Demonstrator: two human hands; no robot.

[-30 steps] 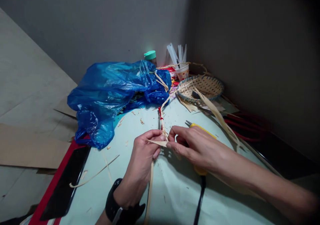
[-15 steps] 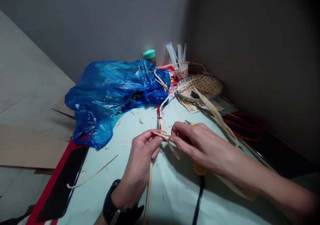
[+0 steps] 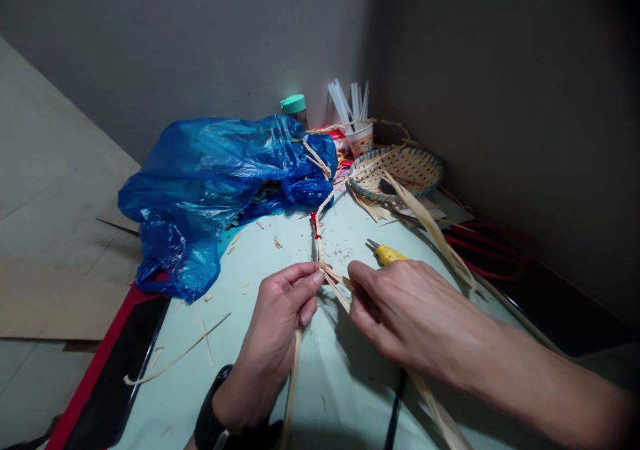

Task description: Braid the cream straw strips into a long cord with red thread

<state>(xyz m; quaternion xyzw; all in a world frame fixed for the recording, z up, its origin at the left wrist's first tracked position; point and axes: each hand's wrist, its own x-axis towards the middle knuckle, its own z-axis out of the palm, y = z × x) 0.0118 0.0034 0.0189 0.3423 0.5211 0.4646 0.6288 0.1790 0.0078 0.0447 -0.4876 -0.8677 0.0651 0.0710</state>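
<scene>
A pale braid of flat straw-like strips [image 3: 320, 245] runs from the back of the table toward me, with red thread [image 3: 315, 225] wound around part of it. At its near end my left hand [image 3: 287, 303] pinches the strips between thumb and fingers. A long strip [image 3: 291, 387] trails down below that hand. My right hand [image 3: 387, 310] is closed around strips [image 3: 341, 292] that fan out to the right of the braid's end. Another wide strip [image 3: 437, 410] hangs beneath the right wrist. Just behind the right hand lies a yellow-handled tool with metal tips [image 3: 390, 255], partly covered.
A crumpled blue plastic bag [image 3: 200, 170] fills the back left. Behind the braid stand a green-lidded jar [image 3: 294, 107] and a paper cup [image 3: 360, 142] of clear straws. A woven basket [image 3: 400, 170] sits at right, near dark red cord [image 3: 490, 253]. Straw scraps litter the pale table cover [image 3: 195, 363].
My right hand has closed on the strips and drawn them right and slightly down. More of the yellow tool shows behind it. The left hand keeps its pinch; the view has shifted slightly.
</scene>
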